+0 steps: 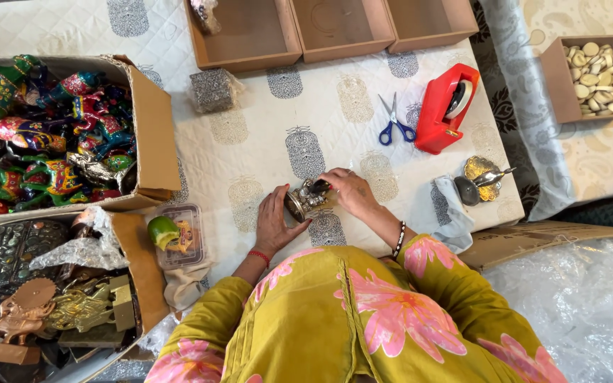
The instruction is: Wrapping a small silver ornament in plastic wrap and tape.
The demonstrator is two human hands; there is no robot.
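A small silver metal figurine lies on its side on the white patterned cloth, just in front of me. My left hand cups its round base from the left. My right hand grips its upper end from the right. Both wrists carry bangles or a red thread. My yellow-green sleeves with pink flowers fill the bottom of the view.
Blue-handled scissors and a red tape dispenser lie beyond my hands. A golden and grey ornament sits right. Cardboard boxes of painted animal figures and metal figures stand left. Three brown trays line the back.
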